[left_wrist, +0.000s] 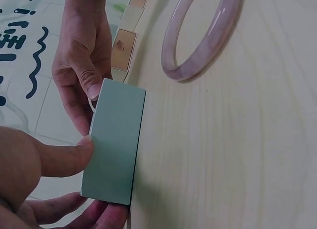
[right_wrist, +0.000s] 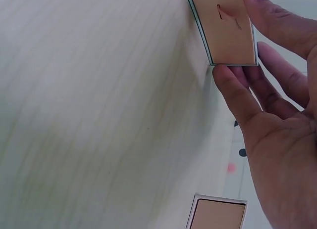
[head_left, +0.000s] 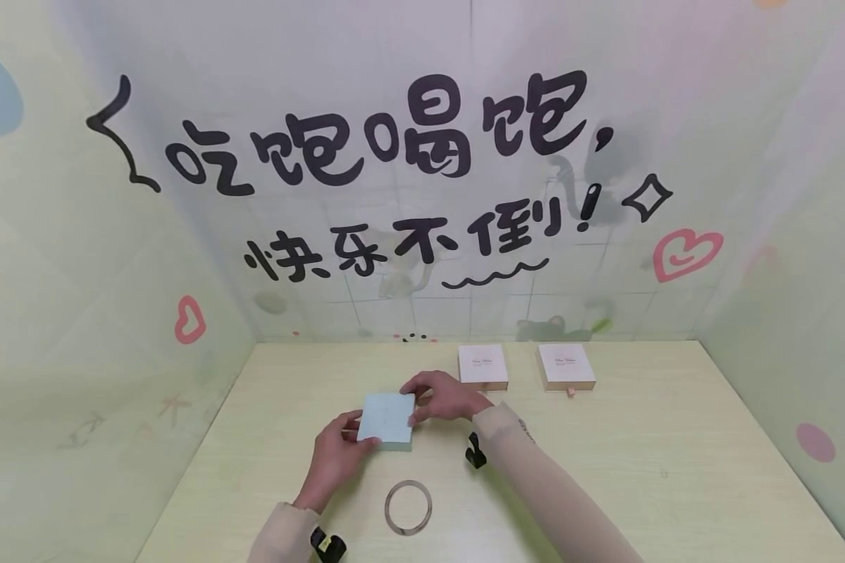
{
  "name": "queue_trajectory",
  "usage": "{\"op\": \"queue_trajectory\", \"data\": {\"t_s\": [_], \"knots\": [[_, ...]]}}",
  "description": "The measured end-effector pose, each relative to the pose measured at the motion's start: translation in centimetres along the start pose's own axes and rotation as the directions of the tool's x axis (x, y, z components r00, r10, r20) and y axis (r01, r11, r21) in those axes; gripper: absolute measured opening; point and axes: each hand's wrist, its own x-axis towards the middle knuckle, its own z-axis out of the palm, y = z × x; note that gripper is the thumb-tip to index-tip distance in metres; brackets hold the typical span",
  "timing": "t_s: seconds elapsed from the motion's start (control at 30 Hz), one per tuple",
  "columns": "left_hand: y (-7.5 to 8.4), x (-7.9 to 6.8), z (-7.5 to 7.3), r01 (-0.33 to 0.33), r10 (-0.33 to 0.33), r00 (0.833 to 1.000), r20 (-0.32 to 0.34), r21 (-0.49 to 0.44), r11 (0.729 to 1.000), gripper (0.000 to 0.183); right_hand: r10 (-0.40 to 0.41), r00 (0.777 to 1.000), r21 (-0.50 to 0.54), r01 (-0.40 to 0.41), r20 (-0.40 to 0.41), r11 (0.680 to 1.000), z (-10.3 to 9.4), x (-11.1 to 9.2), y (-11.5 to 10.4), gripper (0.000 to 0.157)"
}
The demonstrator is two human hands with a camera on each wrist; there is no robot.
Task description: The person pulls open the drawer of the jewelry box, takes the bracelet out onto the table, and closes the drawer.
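A light blue-green drawer box (head_left: 387, 418) is held flat between both hands, close over the pale wooden table. My left hand (head_left: 341, 450) grips its left side, thumb on the top edge and fingers along the side. On the opposite side, my right hand (head_left: 447, 397) holds the box with thumb and fingers at its corners. The right wrist view shows the tan drawer end (right_wrist: 230, 36) with a small ribbon tab. A pinkish, glossy bangle (left_wrist: 218, 41) lies on the table nearer the body, apart from both hands.
Two white drawer boxes with tan sides stand at the back, one white box (head_left: 483, 363) just behind the right wrist and another box (head_left: 566, 367) further right. Printed fabric walls (head_left: 366, 313) enclose the table (head_left: 676, 469) at the back and sides.
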Motion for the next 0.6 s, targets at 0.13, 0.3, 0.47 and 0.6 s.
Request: {"op": "queue_trajectory", "data": {"t_s": [0.13,0.3,0.47,0.6], "knots": [[-0.1,0.4,-0.1,0.016,-0.016,1.000,0.010,-0.008,1.000,0.055,0.016,1.000,0.018,-0.016,-0.004,1.000,0.1,-0.2,-0.1,0.052],[-0.3,0.8,-0.3,0.030,-0.029,0.999,0.026,-0.037,0.999,0.051,0.038,0.998,-0.009,-0.039,-0.047,0.999,0.4,-0.6,-0.1,0.050],[-0.6,1.6,-0.7,0.016,-0.014,0.999,0.036,-0.060,0.998,0.045,0.054,0.992,-0.042,-0.059,-0.115,0.997,1.0,-1.1,-0.3,0.043],[-0.8,2.3,-0.9,0.022,-0.018,0.999,0.051,-0.088,0.996,0.042,0.061,0.984,-0.066,-0.073,-0.168,0.995,1.6,-1.7,-0.8,0.039]]}}
